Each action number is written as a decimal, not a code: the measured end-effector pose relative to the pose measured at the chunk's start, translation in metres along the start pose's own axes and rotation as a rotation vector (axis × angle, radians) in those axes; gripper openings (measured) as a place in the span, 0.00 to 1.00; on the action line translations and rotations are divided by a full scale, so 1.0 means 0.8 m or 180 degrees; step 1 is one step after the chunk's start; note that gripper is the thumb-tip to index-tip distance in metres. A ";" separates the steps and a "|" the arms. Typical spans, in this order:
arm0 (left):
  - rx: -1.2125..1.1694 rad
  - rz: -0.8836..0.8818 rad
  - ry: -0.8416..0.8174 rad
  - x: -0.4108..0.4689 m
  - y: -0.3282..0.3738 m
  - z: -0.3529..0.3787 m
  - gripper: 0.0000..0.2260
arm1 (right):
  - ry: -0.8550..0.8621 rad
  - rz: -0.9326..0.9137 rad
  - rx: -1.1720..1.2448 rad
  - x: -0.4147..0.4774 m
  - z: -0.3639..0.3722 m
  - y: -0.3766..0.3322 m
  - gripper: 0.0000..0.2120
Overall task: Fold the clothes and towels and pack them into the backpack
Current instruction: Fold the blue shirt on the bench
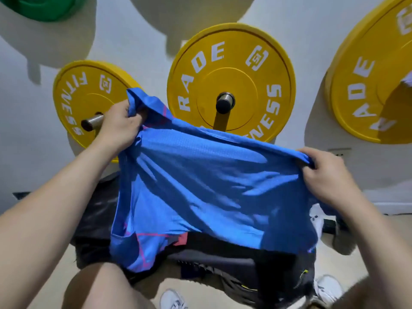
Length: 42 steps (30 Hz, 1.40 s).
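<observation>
While the blue jersey (200,192) hung spread in the air, its long upper edge ran between both hands. It slanted from the left hand (118,123), higher and farther off, down to the right hand (323,172). Each pinched a corner in curled fingers, the cloth dangling over a likely backpack (245,270).

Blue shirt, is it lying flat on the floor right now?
No, the blue shirt hangs in the air, gripped at its top edge by the left hand and the right hand.
</observation>
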State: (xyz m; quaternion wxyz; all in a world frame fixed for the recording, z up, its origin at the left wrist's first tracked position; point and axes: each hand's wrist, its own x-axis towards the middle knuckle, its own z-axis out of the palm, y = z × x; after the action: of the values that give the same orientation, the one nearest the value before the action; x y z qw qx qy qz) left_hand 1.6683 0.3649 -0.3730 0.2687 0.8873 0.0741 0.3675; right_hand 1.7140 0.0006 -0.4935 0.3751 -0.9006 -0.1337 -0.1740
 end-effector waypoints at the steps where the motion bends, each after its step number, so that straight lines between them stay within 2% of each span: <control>1: -0.0274 -0.0171 -0.0045 -0.002 0.003 0.009 0.06 | -0.0201 0.0078 -0.0145 0.005 0.001 0.002 0.12; 4: -0.1252 -0.0561 -0.0360 -0.016 0.033 0.043 0.07 | -0.0757 0.0082 -0.0522 0.013 0.008 0.006 0.11; 5: -0.1409 -0.0527 -0.0574 -0.022 0.045 0.061 0.07 | -0.0840 -0.0077 -0.0312 0.014 0.014 -0.001 0.18; 7: -0.1442 -0.0377 -0.1116 -0.039 0.067 0.107 0.08 | -0.0992 -0.0363 0.0909 0.015 0.035 -0.038 0.42; 8: -0.1428 -0.0325 -0.1447 -0.048 0.074 0.133 0.07 | -0.1040 -0.0509 0.1501 0.018 0.048 -0.058 0.49; 9: -0.1421 -0.0347 -0.1752 -0.058 0.079 0.160 0.05 | -0.1080 -0.0690 0.1714 0.024 0.064 -0.070 0.54; 10: -0.1452 -0.0482 -0.1980 -0.066 0.080 0.182 0.05 | -0.1088 -0.0853 0.1571 0.032 0.079 -0.074 0.55; 12: -0.1802 -0.0994 -0.2193 -0.076 0.069 0.207 0.09 | -0.1058 -0.0878 0.0833 0.045 0.098 -0.069 0.48; 14: -0.2090 -0.1424 -0.2161 -0.086 0.044 0.216 0.12 | -0.0744 -0.0803 0.0113 0.057 0.105 -0.051 0.28; 16: -0.2313 -0.1640 -0.2172 -0.108 0.012 0.225 0.15 | -0.0425 -0.0545 0.0358 0.065 0.104 -0.032 0.08; 17: -0.2425 -0.1654 -0.2227 -0.124 -0.003 0.234 0.19 | -0.0398 -0.0294 0.0799 0.069 0.100 -0.027 0.02; 19: -0.2373 -0.1594 -0.2446 -0.164 -0.027 0.258 0.32 | -0.0533 0.0178 0.1625 0.078 0.091 -0.022 0.04; 21: -0.2045 -0.1549 -0.2650 -0.202 -0.043 0.289 0.37 | -0.0669 0.0390 0.1920 0.082 0.085 -0.024 0.11; 23: -0.1703 -0.1455 -0.2445 -0.233 -0.049 0.316 0.37 | -0.0653 0.0539 0.2169 0.083 0.081 -0.030 0.15; 25: -0.1070 -0.1227 -0.1910 -0.250 -0.049 0.331 0.39 | -0.0510 0.0713 0.2412 0.083 0.074 -0.032 0.14; 27: -0.0505 -0.0866 -0.1500 -0.262 -0.043 0.343 0.42 | -0.0398 0.0951 0.2719 0.083 0.064 -0.033 0.17; 30: -0.0226 -0.0516 -0.1273 -0.276 -0.013 0.361 0.46 | -0.0363 0.1215 0.3301 0.081 0.052 -0.034 0.20; 32: -0.0468 -0.0534 -0.0997 -0.276 0.002 0.374 0.40 | -0.0353 0.1333 0.3570 0.081 0.046 -0.034 0.20; 33: -0.0822 -0.0681 -0.0877 -0.270 0.007 0.375 0.35 | -0.0310 0.1375 0.3653 0.081 0.041 -0.032 0.20; 36: -0.2032 -0.1501 -0.0467 -0.228 0.017 0.348 0.18 | -0.0039 0.1503 0.3793 0.083 0.023 -0.013 0.15; 38: -0.2252 -0.1824 0.0156 -0.192 0.016 0.308 0.14 | 0.0214 0.1508 0.3632 0.080 0.008 0.005 0.11; 40: -0.2118 -0.1617 0.0698 -0.156 0.012 0.254 0.10 | 0.0408 0.1432 0.3350 0.074 -0.001 0.022 0.10; 42: -0.1900 -0.1198 0.0676 -0.126 0.011 0.201 0.04 | 0.0427 0.1363 0.2980 0.060 -0.006 0.033 0.12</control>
State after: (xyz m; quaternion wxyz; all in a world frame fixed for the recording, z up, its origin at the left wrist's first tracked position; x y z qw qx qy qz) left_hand 1.7066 0.2563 -0.5239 0.5694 0.6976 0.1529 0.4071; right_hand 1.7660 -0.0159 -0.4875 0.7728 -0.6304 0.0144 -0.0722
